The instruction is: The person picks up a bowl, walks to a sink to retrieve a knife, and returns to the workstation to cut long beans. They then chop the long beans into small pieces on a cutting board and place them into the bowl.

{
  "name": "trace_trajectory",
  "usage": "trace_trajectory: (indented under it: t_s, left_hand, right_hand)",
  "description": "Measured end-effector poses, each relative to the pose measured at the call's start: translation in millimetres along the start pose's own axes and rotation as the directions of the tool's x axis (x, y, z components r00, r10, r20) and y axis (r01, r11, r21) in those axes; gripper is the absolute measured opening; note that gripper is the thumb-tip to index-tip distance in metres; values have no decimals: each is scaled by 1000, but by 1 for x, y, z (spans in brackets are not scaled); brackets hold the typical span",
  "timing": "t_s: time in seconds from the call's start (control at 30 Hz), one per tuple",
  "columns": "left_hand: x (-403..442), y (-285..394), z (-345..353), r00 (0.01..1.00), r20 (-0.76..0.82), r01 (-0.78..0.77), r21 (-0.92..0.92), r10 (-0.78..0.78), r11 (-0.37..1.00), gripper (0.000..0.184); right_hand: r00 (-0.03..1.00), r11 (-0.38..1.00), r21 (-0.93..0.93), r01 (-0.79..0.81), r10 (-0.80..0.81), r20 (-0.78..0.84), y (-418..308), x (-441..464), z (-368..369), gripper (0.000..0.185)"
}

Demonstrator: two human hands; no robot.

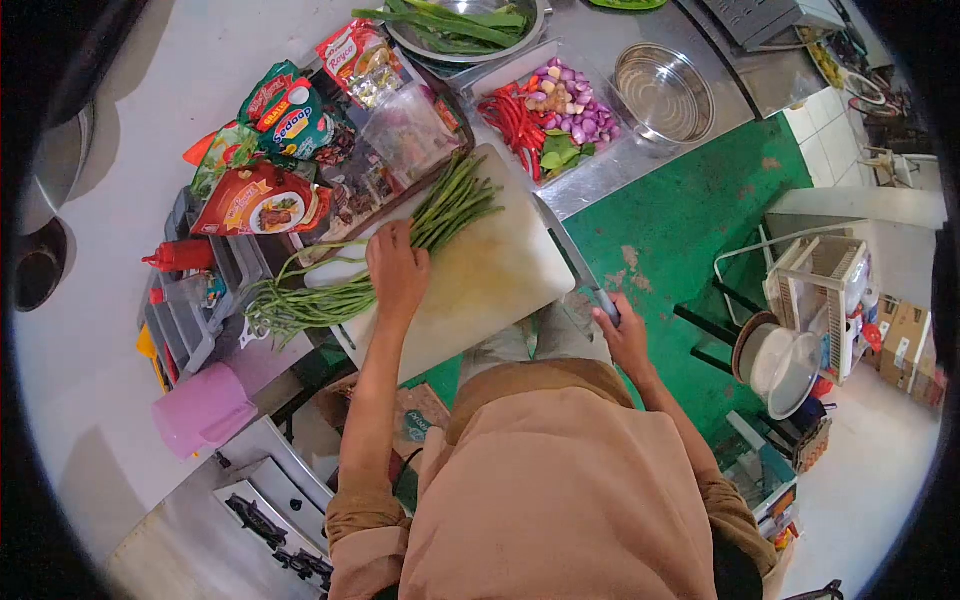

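Note:
A bundle of long green beans [458,203] lies across the white cutting board [500,262], its other ends spilling past the board's left edge. My left hand [397,268] rests over the middle of the bundle, fingers curled round it. Out beyond the board's right edge, my right hand [624,335] grips the grey handle of a kitchen knife [567,244]. The blade points up and away along the board's edge, apart from the beans.
Behind the board stand a tray [606,152] of red chillies, shallots and leaves, a steel bowl [664,95] and a bowl of green leaves [465,32]. Seasoning packets [290,115] and a pink container [205,408] are at left. A stove [275,520] sits lower left.

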State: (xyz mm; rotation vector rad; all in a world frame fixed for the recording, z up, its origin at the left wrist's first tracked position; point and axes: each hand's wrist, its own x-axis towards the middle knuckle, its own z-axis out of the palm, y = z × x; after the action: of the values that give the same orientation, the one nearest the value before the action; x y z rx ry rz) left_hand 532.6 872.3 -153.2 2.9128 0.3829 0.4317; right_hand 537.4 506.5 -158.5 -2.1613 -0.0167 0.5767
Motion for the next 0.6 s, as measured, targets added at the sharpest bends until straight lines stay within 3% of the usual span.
trace_trajectory:
  t_s: [0.13, 0.23, 0.3, 0.43, 0.5, 0.53, 0.6]
  left_hand:
    - [10, 15, 12, 994, -13, -111, -118, 110, 987, 40]
    - [10, 20, 22, 981, 116, -144, -114, 157, 983, 35]
    - [6, 14, 30, 970, 189, -149, -47, 155, 988, 31]
    - [7, 9, 29, 974, 183, -126, -57, 135, 990, 24]
    - [9, 10, 22, 988, 155, 29, -128, -9, 991, 21]
    - [13, 10, 14, 988, 155, 29, -128, -9, 991, 21]
    - [22, 4, -8, 970, 136, 227, -184, -204, 956, 19]
  right_hand:
    - [999, 1000, 5, -31, 31, 13, 0, 1, -1, 31]
    - [997, 998, 12, -65, 64, 51, -2, 1, -2, 32]
    - [997, 995, -58, 82, -82, -7, 6, 2, 1, 34]
    - [995, 993, -68, 96, -98, -13, 10, 2, 0, 35]
    - [999, 998, -49, 41, -41, 3, 3, 2, -3, 34]
    - [999, 998, -49, 40, -40, 4, 2, 2, -4, 34]
    - [1000, 999, -38, 14, -14, 1, 0, 2, -5, 33]
